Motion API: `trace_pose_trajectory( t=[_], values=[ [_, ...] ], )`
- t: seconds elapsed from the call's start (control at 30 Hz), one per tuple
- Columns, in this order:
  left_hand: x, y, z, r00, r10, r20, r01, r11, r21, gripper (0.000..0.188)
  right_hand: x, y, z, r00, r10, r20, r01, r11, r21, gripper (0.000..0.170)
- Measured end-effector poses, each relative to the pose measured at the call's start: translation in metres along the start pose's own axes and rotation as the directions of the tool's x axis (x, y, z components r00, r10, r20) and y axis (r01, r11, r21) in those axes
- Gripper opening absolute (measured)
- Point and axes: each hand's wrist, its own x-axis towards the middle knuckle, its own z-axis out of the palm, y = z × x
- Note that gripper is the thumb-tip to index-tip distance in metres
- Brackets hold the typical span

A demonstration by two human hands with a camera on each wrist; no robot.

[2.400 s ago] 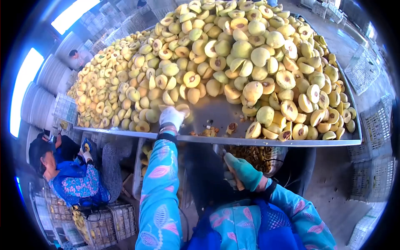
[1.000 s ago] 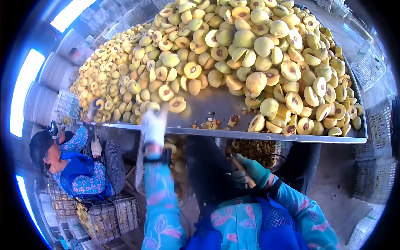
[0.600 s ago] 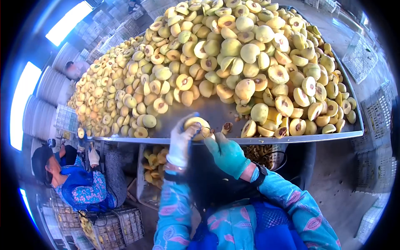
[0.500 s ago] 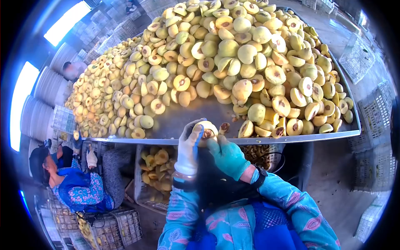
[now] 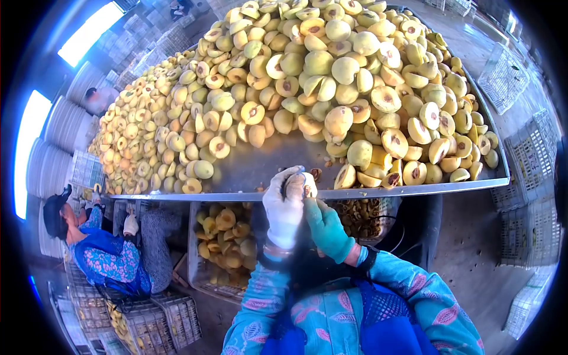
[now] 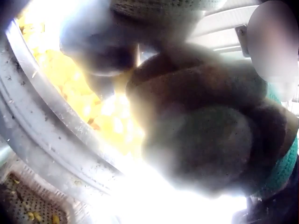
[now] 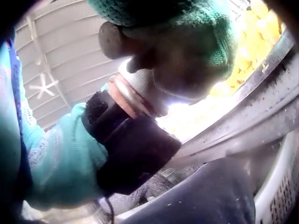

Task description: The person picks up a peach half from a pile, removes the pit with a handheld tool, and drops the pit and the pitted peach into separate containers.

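In the head view my left hand (image 5: pixel 284 207), in a white glove with dark fingers, grips a yellow peach half (image 5: pixel 309 184) at the front rim of the metal tray (image 5: pixel 278 157). Close against it is my right hand (image 5: pixel 330 232), green-gloved, with fingers curled round a wooden-handled tool whose butt (image 7: pixel 110 41) shows in the right wrist view. The tool's tip is hidden between hands and fruit. Behind them rises a big heap of peach halves (image 5: pixel 236 112), many with brown pits showing. In the left wrist view both hands are dark and blurred against glare.
Below the tray, a crate (image 5: pixel 193 236) of peach halves stands left of my legs. A basket (image 5: pixel 387 219) of brown pits and scraps is on the right. Another person (image 5: pixel 112 254) sits at far left beside crates. White crates (image 5: pixel 526 165) are stacked along the right.
My left hand has come back from the heap with a peach half. My right hand has risen from my lap with the tool to meet it. Both now sit slightly further right.
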Motion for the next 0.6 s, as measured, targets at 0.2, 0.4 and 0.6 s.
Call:
trace_pose_trajectory(
  t=[0.2,0.4,0.6],
  values=[
    [0.001,-0.005,0.000,0.979,0.076,0.188,-0.090,0.994,0.068,0.020,-0.007,-0.018,-0.012,0.879,0.437,0.191,-0.475,0.838,0.269,0.038],
    [0.006,-0.023,-0.010,0.889,-0.191,0.417,0.327,0.901,-0.284,0.026,-0.003,-0.010,-0.027,0.563,0.284,0.776,-0.818,0.055,0.573,0.046],
    [-0.007,0.009,-0.009,0.899,-0.330,0.288,0.435,0.748,-0.501,0.031,-0.002,-0.008,-0.028,0.469,0.006,0.883,-0.881,-0.073,0.468,0.047]
  ],
)
